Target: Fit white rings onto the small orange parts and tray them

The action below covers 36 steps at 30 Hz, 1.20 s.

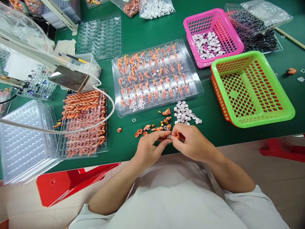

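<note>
My left hand (151, 146) and my right hand (190, 141) meet at the table's front edge. The fingers of my right hand are closed on an orange part (178, 135). At my left fingertips is a small whitish piece (169, 136), pinched where both hands meet; its details are too small to tell. Just beyond the hands lie loose orange parts (166, 112), small yellow pieces (161, 123) and a pile of white round pieces (183, 112). Farther back, a clear tray (195, 76) holds rows of orange parts and some white rings (140, 103).
A pink basket (214, 57) with white pieces stands behind a green basket (274, 119). At left are a tray of orange parts (83, 127), stacked clear trays (23, 140), a phone (69, 78) and a white cable (113, 103). Red stools (59, 184) stand below.
</note>
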### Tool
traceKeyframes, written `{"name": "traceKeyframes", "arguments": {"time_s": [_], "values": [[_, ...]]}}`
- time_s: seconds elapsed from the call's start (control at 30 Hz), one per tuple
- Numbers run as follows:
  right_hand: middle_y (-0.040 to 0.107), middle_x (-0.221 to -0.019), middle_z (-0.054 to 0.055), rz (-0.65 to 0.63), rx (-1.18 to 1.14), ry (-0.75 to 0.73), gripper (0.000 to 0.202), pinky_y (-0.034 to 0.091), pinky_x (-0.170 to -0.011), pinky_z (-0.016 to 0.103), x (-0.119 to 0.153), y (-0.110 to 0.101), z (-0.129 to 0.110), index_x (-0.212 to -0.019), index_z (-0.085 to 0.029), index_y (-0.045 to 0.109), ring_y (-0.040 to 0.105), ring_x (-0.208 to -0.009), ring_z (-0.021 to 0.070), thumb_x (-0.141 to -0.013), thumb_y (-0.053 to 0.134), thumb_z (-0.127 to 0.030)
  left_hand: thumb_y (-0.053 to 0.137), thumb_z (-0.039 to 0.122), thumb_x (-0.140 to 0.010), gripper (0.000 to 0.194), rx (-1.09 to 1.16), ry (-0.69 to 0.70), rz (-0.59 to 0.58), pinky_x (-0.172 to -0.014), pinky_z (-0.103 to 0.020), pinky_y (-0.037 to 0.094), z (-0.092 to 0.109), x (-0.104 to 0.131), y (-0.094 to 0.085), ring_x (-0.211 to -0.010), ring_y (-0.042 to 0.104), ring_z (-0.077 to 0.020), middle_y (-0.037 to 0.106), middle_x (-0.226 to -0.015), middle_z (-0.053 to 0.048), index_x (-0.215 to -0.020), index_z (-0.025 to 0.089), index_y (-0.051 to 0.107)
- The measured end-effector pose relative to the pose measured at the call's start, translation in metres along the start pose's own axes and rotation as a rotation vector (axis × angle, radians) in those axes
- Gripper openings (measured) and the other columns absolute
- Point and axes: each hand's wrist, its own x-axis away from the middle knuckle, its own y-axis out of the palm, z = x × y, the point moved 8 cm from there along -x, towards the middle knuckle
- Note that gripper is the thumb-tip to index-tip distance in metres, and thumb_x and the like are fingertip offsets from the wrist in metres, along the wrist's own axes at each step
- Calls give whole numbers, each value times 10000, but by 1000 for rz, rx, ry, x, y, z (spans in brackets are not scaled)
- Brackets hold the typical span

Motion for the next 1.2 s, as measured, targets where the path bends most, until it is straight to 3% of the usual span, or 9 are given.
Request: {"name": "traceKeyframes", "arguments": {"time_s": [0.1, 0.3, 0.47, 0.67, 0.83, 1.2], "values": [[509, -637, -52, -17, -48, 29, 137, 320, -525, 216, -2, 0, 4, -714, -208, 477, 443, -556, 95, -819, 528, -135, 682, 224, -836, 165, 35, -42, 7, -714, -258, 610, -3, 0, 1, -789, 752, -195, 793, -913, -40, -986, 188, 743], [498, -614, -57, -14, -45, 40, 143, 312, -508, 219, -3, -2, 7, -701, -210, 474, 436, -545, 98, -805, 534, -133, 665, 198, -852, 165, -74, 89, 50, -733, -271, 600, 6, 0, -1, -803, 745, -187, 792, -916, -35, -996, 215, 741], [518, -635, -48, 46, -36, 20, 135, 317, -520, 224, -1, -7, 3, -705, -208, 483, 440, -550, 99, -804, 545, -141, 672, 206, -853, 161, -111, 105, 77, -741, -272, 599, 6, 1, -2, -808, 746, -186, 792, -921, -29, -999, 220, 738], [509, -599, -56, -15, -115, 64, 123, 333, -499, 216, -2, -5, 10, -706, -206, 517, 443, -534, 96, -819, 549, -168, 700, 196, -833, 160, -100, 97, 95, -768, -275, 593, 6, 1, -3, -831, 748, -189, 793, -927, -16, -986, 226, 740], [499, -587, -63, -49, -125, 81, 129, 330, -490, 211, -4, -3, 14, -697, -206, 515, 439, -532, 94, -812, 557, -166, 688, 182, -840, 160, -85, 173, 106, -727, -265, 591, 10, 0, -3, -800, 747, -184, 793, -889, -14, -983, 232, 741], [512, -677, -48, -3, 5, -30, 140, 327, -560, 226, 0, -4, 3, -736, -204, 475, 460, -605, 99, -838, 528, -123, 685, 177, -846, 153, -91, 201, 71, -710, -220, 570, 11, -1, -2, -778, 737, -159, 789, -890, -29, -990, 193, 734]]}}
